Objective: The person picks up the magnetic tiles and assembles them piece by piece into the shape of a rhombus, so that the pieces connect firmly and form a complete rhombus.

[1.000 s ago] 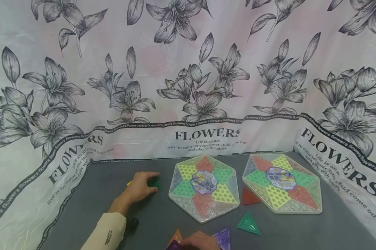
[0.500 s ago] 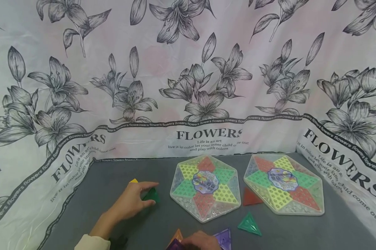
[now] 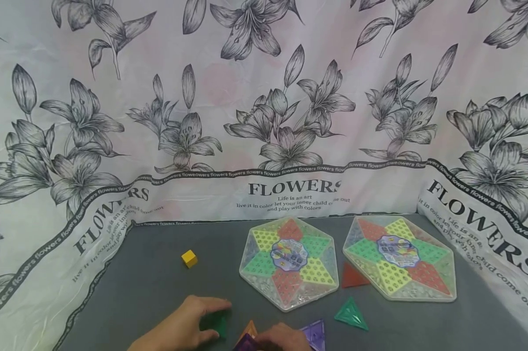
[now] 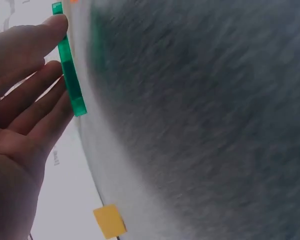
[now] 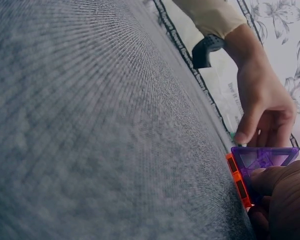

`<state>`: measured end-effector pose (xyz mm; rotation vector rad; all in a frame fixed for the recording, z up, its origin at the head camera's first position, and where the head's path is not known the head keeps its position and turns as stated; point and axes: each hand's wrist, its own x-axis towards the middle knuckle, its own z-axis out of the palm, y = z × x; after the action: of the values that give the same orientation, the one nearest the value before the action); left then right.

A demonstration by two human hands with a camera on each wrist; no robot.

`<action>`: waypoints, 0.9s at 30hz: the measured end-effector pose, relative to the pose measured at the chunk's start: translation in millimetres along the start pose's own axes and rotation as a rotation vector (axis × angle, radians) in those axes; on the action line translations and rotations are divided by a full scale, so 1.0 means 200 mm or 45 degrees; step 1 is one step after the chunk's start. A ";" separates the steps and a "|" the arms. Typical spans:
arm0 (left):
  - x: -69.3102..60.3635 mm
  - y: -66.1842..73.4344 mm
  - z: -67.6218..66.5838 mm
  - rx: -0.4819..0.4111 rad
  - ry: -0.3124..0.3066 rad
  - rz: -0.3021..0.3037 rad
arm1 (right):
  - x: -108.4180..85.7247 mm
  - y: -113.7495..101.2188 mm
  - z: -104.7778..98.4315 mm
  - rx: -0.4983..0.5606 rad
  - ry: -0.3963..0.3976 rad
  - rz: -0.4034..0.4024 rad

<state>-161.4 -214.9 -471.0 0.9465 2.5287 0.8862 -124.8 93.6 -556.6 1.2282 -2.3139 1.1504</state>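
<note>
My left hand (image 3: 191, 319) pinches a green translucent triangle tile (image 4: 71, 75) between thumb and fingers, just above the grey tabletop. In the left wrist view the tile is seen edge-on. At the bottom of the head view my right hand (image 3: 283, 338) grips a purple triangle tile (image 5: 265, 156), its thumb against the tile's face. An orange tile (image 5: 238, 180) stands along the purple one's edge. A second purple tile (image 3: 315, 335) shows just right of the right hand. The lower part of this group is cut off in the head view.
A yellow cube (image 3: 189, 259) lies at the left. Two hexagonal Chinese checkers boxes (image 3: 288, 302) (image 3: 430, 292) lie at the back centre and right. Near them are a red triangle tile (image 3: 353, 276) and a green triangle tile (image 3: 351, 314). A flowered curtain (image 3: 285, 122) walls the table.
My left hand has come toward the table's front with the green tile, closer to the right hand. The yellow cube is now uncovered. The right hand has stayed nearly still.
</note>
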 end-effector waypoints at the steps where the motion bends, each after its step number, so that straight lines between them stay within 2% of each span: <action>1: 0.00 0.00 0.01 -0.016 -0.034 -0.018 | 0.00 0.00 0.00 -0.003 0.002 -0.005; 4: 0.01 0.00 0.03 -0.031 -0.095 -0.069 | 0.00 0.00 0.00 0.004 0.012 -0.010; 10: 0.00 0.00 0.03 0.063 -0.074 -0.149 | 0.00 -0.01 0.00 0.003 0.002 0.011; 13: 0.00 -0.01 0.03 0.062 -0.070 -0.182 | 0.00 -0.01 0.00 -0.002 -0.020 0.032; 16: -0.01 -0.01 0.04 0.057 -0.071 -0.151 | -0.01 0.00 0.00 0.020 -0.039 0.054; 22: 0.00 0.01 0.07 0.151 -0.037 0.014 | -0.01 0.00 -0.01 0.057 -0.066 0.070; 27: 0.02 0.01 0.09 0.148 -0.071 0.091 | -0.01 0.01 0.00 0.038 -0.048 0.036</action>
<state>-154.1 -202.6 -483.6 1.0875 2.5364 0.7280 -125.2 94.4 -558.4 1.2418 -2.3575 1.1850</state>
